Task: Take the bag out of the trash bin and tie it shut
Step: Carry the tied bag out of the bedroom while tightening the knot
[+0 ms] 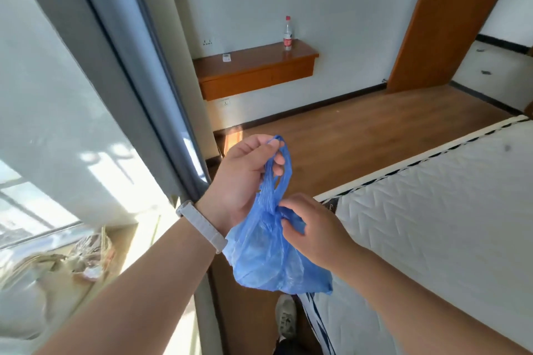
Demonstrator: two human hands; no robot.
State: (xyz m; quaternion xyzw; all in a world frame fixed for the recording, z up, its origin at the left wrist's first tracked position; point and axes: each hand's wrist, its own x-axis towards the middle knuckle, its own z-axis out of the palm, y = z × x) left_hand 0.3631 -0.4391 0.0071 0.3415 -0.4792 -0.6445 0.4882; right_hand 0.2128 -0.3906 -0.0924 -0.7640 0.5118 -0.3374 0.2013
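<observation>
left hand pinching a stretched handle of blue bag | right hand gripping bag neck | bag held in air between floor and mattress

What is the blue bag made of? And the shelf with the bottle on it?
The blue bag looks like thin plastic film: it crinkles, shines a little, and light shows through it. The shelf looks like wood with a glossy varnish: it is orange-brown and reflects the bottle. It may be veneer; the picture cannot tell.
</observation>
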